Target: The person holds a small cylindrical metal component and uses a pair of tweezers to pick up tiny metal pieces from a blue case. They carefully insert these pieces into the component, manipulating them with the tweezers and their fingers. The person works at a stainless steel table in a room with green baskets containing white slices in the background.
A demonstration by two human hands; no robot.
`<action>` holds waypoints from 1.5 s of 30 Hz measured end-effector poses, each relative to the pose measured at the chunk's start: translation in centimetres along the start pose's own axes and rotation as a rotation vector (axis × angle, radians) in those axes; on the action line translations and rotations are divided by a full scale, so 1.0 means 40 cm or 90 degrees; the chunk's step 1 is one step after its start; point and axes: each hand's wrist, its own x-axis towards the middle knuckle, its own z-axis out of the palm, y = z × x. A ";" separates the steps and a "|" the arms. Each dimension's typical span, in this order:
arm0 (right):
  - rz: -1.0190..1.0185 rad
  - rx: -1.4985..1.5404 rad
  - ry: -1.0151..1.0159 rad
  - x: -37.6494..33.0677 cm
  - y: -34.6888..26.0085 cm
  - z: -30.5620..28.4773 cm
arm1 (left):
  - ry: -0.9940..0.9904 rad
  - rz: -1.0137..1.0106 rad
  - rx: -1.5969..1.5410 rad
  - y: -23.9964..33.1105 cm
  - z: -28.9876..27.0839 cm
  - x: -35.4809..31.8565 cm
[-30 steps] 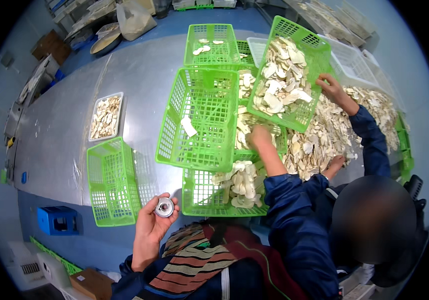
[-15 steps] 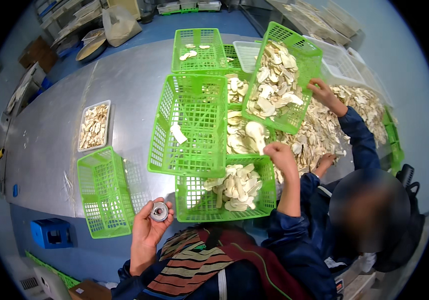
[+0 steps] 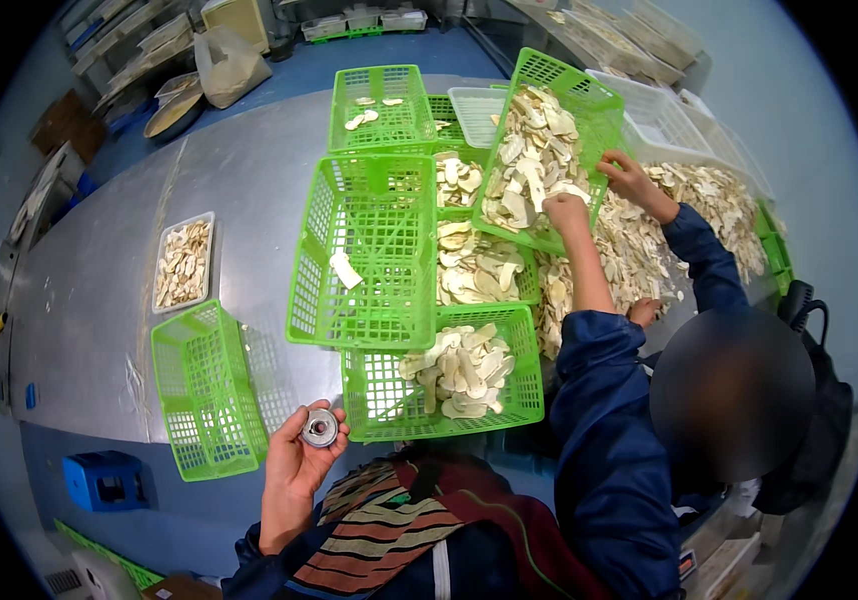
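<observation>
Small round silver metal disc (image 3: 320, 428), with a dark hole at its centre, sits in the left hand (image 3: 294, 470), pinched lightly between thumb and curled fingers (image 3: 337, 432) (palm up, raised just off the near edge of the grey steel worktop (image 3: 99, 300)). The right hand (image 3: 566, 212) reaches forward, its fingers closed on the rim of a tilted bright green plastic basket heaped with pale dried slices (image 3: 539, 150). Between the two hands lie an almost empty green mesh basket (image 3: 359, 255) and a lower one holding slices (image 3: 449, 375). Another person's hand (image 3: 629, 178) grips the tilted basket's far side. Held so loosely, the disc could slip and drop through a basket's mesh; the tipped basket could spill slices if either grip gives.
</observation>
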 end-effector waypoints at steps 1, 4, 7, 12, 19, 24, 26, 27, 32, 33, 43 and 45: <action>-0.006 0.004 -0.008 0.008 0.002 0.001 | 0.001 0.003 -0.006 -0.003 -0.004 -0.005; 0.015 0.007 -0.030 0.026 0.000 0.004 | 0.018 0.019 0.000 -0.003 -0.011 -0.014; 0.009 0.001 -0.038 0.008 -0.007 0.001 | 0.016 0.020 -0.012 -0.006 -0.021 -0.023; -0.007 0.048 -0.032 0.002 0.020 0.021 | 0.014 0.009 -0.016 -0.011 -0.020 -0.017; -0.018 0.018 0.026 0.020 0.003 0.001 | -0.007 0.013 -0.002 -0.018 -0.009 -0.022; -0.091 0.105 -0.137 -0.154 -0.046 -0.086 | -0.004 0.029 -0.028 -0.021 -0.010 -0.032; -0.091 0.062 -0.246 -0.247 -0.043 -0.055 | -0.003 0.035 -0.029 -0.020 -0.012 -0.033; -0.087 -0.060 -0.270 -0.268 -0.037 -0.021 | -0.003 0.042 -0.022 -0.021 -0.009 -0.031; -0.029 -0.355 -0.354 -0.291 -0.068 0.151 | -0.003 0.035 -0.009 -0.024 -0.001 -0.032; -0.031 -0.365 -0.370 -0.291 -0.081 0.157 | -0.005 0.036 -0.005 -0.024 -0.001 -0.034; -0.090 -0.284 -0.179 -0.266 0.008 0.165 | 0.042 0.057 -0.024 -0.022 -0.016 -0.028; -0.037 -0.146 -0.152 -0.248 0.020 0.139 | 0.045 0.058 -0.035 -0.024 -0.016 -0.025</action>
